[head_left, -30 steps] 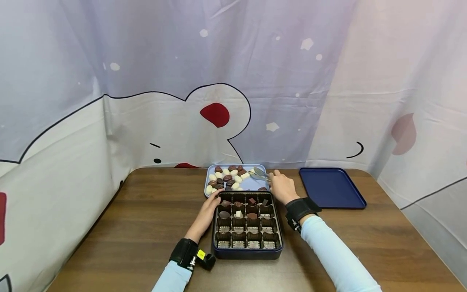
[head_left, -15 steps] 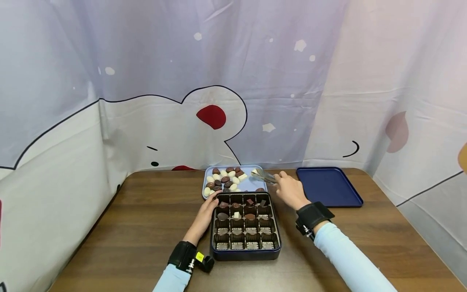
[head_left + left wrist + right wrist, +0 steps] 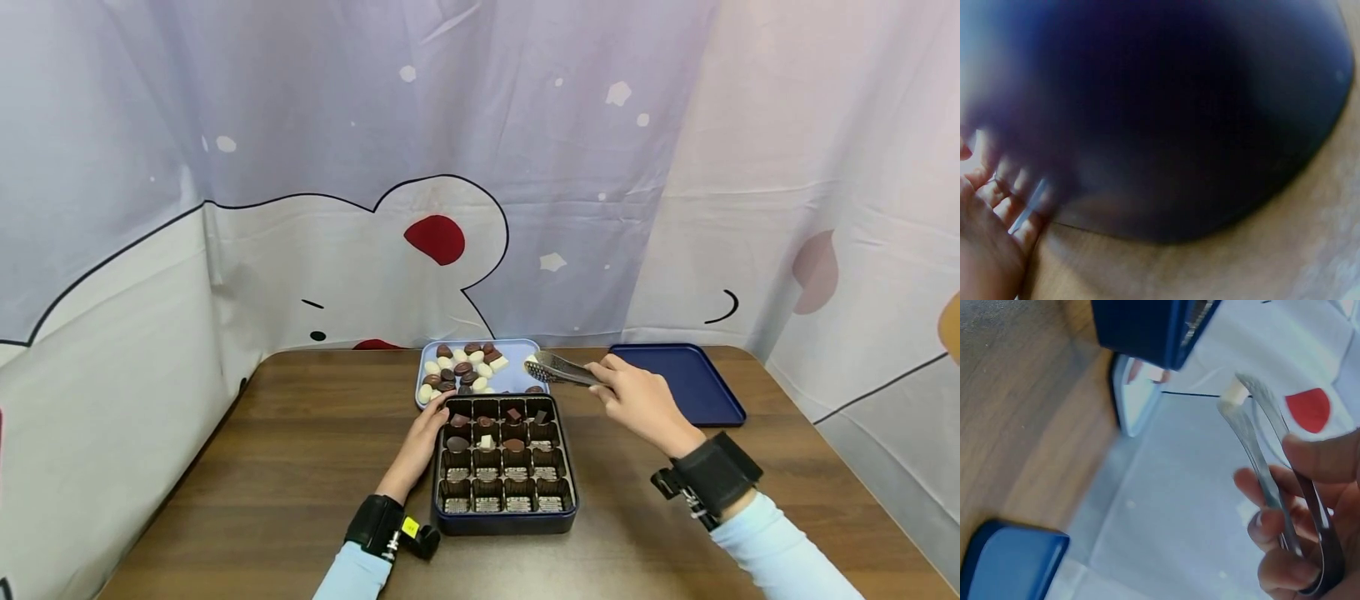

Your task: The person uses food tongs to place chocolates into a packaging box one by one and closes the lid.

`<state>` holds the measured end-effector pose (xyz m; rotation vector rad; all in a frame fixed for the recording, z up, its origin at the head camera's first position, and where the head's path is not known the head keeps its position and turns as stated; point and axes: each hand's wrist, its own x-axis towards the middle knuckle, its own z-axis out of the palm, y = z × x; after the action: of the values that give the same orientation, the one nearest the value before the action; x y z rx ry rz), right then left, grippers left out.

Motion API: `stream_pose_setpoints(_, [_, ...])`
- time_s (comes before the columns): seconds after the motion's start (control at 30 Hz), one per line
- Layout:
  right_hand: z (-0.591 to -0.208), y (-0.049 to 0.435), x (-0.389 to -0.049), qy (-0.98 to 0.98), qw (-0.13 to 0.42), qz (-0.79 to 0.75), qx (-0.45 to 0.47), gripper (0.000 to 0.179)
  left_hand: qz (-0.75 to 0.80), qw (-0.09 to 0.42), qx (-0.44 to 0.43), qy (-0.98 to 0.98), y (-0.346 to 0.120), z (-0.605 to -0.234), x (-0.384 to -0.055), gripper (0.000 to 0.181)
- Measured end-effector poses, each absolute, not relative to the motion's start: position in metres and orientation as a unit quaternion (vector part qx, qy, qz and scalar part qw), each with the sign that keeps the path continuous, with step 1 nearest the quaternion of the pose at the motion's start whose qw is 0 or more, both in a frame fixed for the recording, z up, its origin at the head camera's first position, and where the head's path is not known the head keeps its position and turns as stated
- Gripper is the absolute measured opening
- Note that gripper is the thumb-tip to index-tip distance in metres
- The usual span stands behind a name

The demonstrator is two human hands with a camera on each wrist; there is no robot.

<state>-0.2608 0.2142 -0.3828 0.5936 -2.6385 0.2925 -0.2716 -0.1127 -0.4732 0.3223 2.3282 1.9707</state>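
Note:
My right hand (image 3: 637,402) holds metal tongs (image 3: 562,369), which pinch a small white chocolate (image 3: 1235,392) between their tips. The tongs hang in the air over the right end of the light-blue tray (image 3: 513,379), which carries brown and white chocolates. Nearer me stands a dark-blue box (image 3: 504,523) with a divided insert (image 3: 517,473). Chocolates sit in its two back rows; the two front rows hold none. My left hand (image 3: 414,446) rests against the box's left wall near the back corner, its fingers (image 3: 1007,209) lying along the side.
An empty dark-blue tray (image 3: 693,387) lies at the back right of the wooden table (image 3: 315,467). A printed curtain (image 3: 337,267) hangs behind the table's far edge.
My right hand has drawn back to the right and toward me, lifting the tongs and the white chocolate off the light-blue tray. The left hand has stayed at the box.

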Motion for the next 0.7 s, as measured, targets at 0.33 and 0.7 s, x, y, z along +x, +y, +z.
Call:
stream_pose_setpoints(0.33, [-0.371, 0.229, -0.22, -0.945, 0.18, 0.065, 0.266, 0.029, 0.64, 0.034, 0.107, 0.76, -0.112, -0.472, -0.27, 0.044])
stream_pose_setpoints(0.7, [-0.374, 0.233, -0.21, -0.953, 0.139, 0.09, 0.252, 0.031, 0.646, 0.032, 0.11, 0.755, -0.112, -0.474, -0.27, 0.043])
